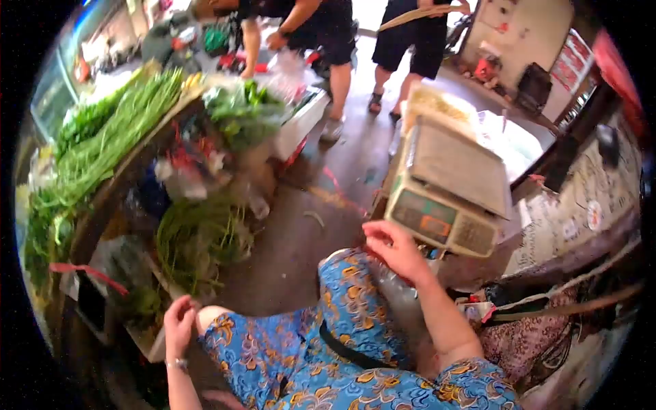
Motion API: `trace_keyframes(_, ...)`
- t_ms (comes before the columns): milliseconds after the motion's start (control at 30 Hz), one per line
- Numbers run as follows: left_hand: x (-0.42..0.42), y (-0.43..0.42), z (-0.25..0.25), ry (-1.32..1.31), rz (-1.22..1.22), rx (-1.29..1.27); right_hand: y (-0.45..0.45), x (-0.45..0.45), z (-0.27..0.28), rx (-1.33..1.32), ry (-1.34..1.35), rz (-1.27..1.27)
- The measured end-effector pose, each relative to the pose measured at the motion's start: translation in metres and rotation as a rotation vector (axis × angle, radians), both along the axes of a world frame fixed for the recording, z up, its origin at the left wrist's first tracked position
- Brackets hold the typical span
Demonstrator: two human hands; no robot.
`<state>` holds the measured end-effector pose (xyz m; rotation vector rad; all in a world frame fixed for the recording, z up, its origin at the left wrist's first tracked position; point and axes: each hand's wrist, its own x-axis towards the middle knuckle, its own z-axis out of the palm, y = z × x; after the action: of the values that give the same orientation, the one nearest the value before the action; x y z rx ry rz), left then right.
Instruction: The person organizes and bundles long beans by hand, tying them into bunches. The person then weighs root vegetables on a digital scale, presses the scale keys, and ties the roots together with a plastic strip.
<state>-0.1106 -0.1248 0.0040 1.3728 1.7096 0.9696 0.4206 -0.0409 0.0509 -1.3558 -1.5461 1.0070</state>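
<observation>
Nothing legible: blurred writing (526, 255) on the pale surface (585, 186) at right and the reddish sign (572, 63).

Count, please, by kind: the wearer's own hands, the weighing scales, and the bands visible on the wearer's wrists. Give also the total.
Own hands: 2 (left hand, right hand)
Weighing scale: 1
Wrist band: 1, on the left wrist
Total: 4

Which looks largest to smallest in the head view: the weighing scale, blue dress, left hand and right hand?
1. Blue dress
2. Weighing scale
3. Left hand and right hand: too alike to rank
</observation>
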Motion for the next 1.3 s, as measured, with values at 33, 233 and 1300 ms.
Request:
trace_keyframes(33,0.016,-0.002,0.019,0.07,-0.021,-0.005,-0.012,0.011,0.003,0.025,-0.026,-0.047)
trace_keyframes(233,0.119,0.003,0.079,0.197,-0.157,0.139,-0.053,0.068,-0.011,0.107,0.089,-0.27)
trace_keyframes(1300,0.224,0.062,0.018,0.574,-0.544,0.311,-0.078,0.123,-0.016,0.104,0.13,-0.504)
